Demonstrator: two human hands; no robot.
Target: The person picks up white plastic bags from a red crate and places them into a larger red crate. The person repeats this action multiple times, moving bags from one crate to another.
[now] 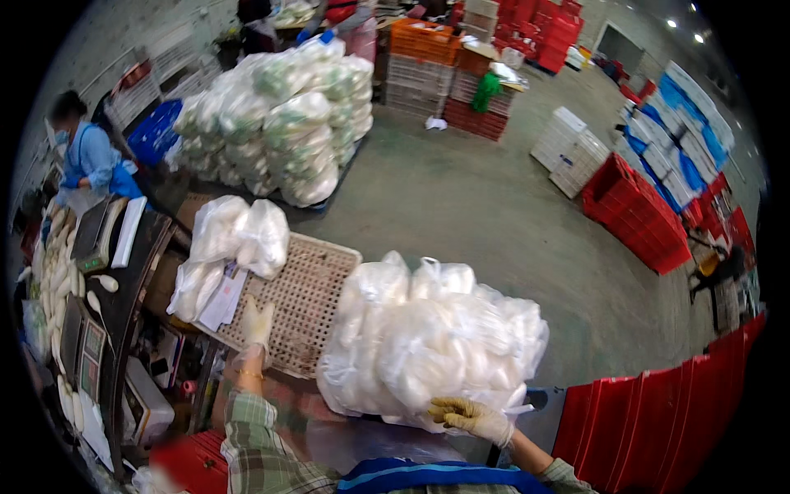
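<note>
My left hand (257,328), in a pale glove, reaches over the upturned beige plastic crate (317,280), its fingers stretched out and nothing in them. Beside its fingertips lie some paper sheets (220,300) and several filled clear plastic bags (263,239). My right hand (473,418), wearing a yellowish glove, is at the near edge of a stack of clear bags (436,329) packed with white contents. Its fingers point left, extended and without a grip; whether they touch the plastic I cannot tell.
On the left a dark table (136,284) carries scales (86,346) and loose white radishes (58,272). A co-worker (95,156) stands behind it. A tall pile of filled bags (280,115) rises ahead. Red crates (634,210) and a red ridged surface (658,403) are at right.
</note>
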